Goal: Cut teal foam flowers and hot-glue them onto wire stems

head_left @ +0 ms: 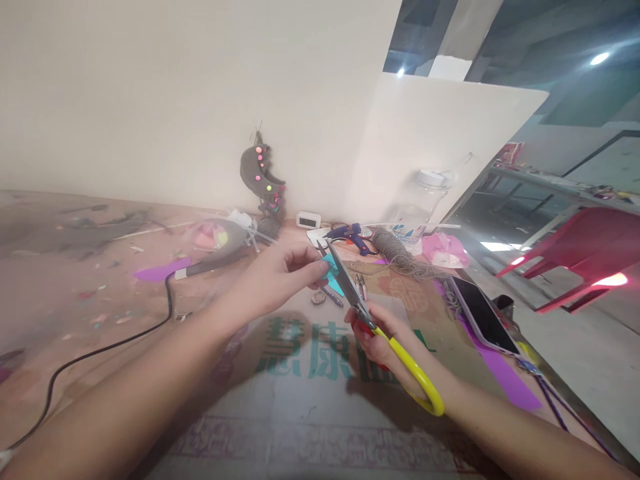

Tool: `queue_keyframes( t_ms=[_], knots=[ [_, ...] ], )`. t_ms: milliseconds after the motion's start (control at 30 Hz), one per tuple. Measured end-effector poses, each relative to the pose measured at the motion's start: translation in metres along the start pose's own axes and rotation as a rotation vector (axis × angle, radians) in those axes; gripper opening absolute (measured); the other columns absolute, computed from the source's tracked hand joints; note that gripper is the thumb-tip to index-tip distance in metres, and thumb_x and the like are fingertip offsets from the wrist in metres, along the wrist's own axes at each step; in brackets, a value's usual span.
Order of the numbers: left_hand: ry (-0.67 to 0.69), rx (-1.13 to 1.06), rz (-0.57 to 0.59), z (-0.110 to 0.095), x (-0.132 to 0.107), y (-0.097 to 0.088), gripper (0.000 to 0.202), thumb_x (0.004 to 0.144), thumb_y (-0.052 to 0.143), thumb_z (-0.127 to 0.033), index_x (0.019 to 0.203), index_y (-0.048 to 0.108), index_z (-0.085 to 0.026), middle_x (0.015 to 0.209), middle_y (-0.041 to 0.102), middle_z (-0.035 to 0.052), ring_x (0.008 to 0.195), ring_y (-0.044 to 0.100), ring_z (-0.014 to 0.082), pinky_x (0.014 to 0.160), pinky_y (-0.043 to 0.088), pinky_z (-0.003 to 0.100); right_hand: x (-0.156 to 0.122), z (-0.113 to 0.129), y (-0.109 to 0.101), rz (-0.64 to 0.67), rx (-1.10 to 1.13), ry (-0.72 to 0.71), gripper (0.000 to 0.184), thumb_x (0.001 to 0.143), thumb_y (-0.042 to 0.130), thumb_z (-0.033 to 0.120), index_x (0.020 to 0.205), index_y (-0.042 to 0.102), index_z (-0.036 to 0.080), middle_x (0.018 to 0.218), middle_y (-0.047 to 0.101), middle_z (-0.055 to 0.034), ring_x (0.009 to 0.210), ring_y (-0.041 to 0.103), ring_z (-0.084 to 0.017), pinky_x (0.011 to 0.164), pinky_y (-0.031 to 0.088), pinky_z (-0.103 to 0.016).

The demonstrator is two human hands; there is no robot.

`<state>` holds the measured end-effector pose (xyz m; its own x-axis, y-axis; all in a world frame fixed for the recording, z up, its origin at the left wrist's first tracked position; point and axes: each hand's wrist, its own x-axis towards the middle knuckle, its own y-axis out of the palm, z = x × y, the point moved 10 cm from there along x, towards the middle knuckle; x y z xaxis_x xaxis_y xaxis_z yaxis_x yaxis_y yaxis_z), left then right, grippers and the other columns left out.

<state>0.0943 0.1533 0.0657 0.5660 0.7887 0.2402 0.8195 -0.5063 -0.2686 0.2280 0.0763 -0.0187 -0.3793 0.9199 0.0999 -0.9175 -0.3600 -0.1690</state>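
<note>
Between thumb and fingers, my left hand [295, 270] pinches a small teal piece [330, 267] that looks like felt or paper. My right hand [377, 337] grips a pair of scissors [355, 293] with yellow and red handles. The slightly parted blades point up and away, with their tips right at the teal piece. Whether the blades touch it I cannot tell. Below the hands, a flat teal scrap [336, 285] and a pen-like stick [333, 297] lie on the printed sheet [300, 400].
A dark moon ornament with coloured pompoms [255, 170] hangs at the wall. A glue gun [350, 237], a twine coil [400, 253] and a clear jar [425, 200] stand behind. On the right lies a phone [483, 313]; a black cable [110, 347] crosses the left. A red chair [585, 253] stands beyond.
</note>
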Motion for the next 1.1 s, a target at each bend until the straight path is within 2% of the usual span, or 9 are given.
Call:
queue_keyframes(
  t_ms=[300,467,667,867,1100],
  knots=[
    [-0.002,-0.007,-0.032,0.001,0.000,-0.004,0.023,0.090,0.063,-0.033,0.074,0.062,-0.017,0.074,0.065,-0.0015,0.071,0.063,0.0126,0.071,0.050,0.027,-0.001,0.012,0.000,-0.022,-0.118,0.008,0.061,0.087,0.051,0.075,0.109,0.052,0.018,0.079,0.039,0.0026,0.062,0.031,-0.009,0.050,0.029,-0.022],
    [-0.002,-0.005,-0.040,0.002,-0.001,-0.004,0.023,0.090,0.063,-0.034,0.074,0.061,-0.017,0.073,0.064,-0.0013,0.069,0.063,0.0132,0.070,0.049,0.028,-0.002,0.010,-0.002,-0.028,-0.142,0.025,0.057,0.088,0.053,0.071,0.109,0.052,0.018,0.081,0.041,0.0018,0.063,0.033,-0.009,0.049,0.029,-0.021],
    [-0.019,-0.002,-0.018,0.001,-0.002,-0.001,0.024,0.089,0.063,-0.036,0.075,0.062,-0.017,0.073,0.066,-0.0006,0.070,0.063,0.0134,0.071,0.049,0.027,-0.002,0.001,-0.002,-0.024,-0.041,-0.007,0.059,0.086,0.054,0.073,0.109,0.053,0.019,0.077,0.040,0.0030,0.059,0.030,-0.008,0.047,0.027,-0.020],
    [-0.079,0.039,0.055,0.007,-0.004,0.015,0.027,0.092,0.058,-0.040,0.078,0.065,-0.017,0.075,0.066,0.0007,0.071,0.060,0.0139,0.071,0.046,0.027,-0.004,-0.006,0.000,-0.040,0.078,-0.037,0.060,0.086,0.054,0.074,0.114,0.053,0.021,0.079,0.039,0.0025,0.058,0.030,-0.009,0.048,0.029,-0.021],
    [-0.089,0.074,0.045,0.010,-0.005,0.020,0.029,0.092,0.057,-0.040,0.075,0.064,-0.017,0.076,0.067,0.0017,0.072,0.060,0.0146,0.068,0.045,0.027,-0.006,-0.002,0.001,-0.034,0.075,-0.033,0.058,0.088,0.051,0.072,0.113,0.052,0.020,0.077,0.037,0.0036,0.057,0.030,-0.008,0.049,0.030,-0.022]
  ],
)
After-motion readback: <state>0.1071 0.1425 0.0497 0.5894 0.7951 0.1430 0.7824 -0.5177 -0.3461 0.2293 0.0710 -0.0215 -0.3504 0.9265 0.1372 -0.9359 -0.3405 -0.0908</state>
